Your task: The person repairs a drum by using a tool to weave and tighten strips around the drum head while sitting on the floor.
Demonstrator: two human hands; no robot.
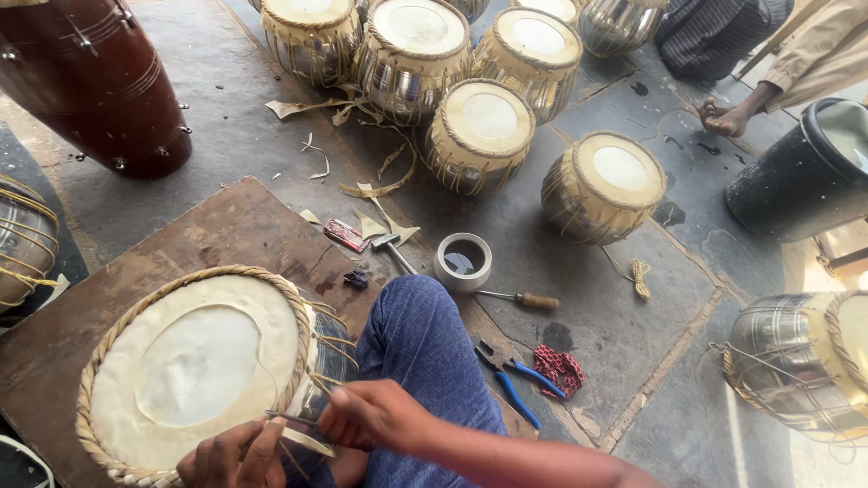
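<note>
A metal drum with a pale skin head and braided rim (194,361) rests on a wooden board against my knee in blue jeans (420,334). My right hand (371,416) grips a thin metal tool (289,417) whose tip touches the drum's near rim. My left hand (231,456) is closed on a pale leather strap (307,441) at the same spot, just below the rim.
Several finished metal drums (479,131) stand on the stone floor ahead, among leather scraps. A hammer (391,248), tape roll (463,262), wooden-handled awl (524,298) and blue pliers (515,380) lie by my knee. A dark wooden drum (99,81) is far left; a black bucket (796,181) and a person's foot (723,117) right.
</note>
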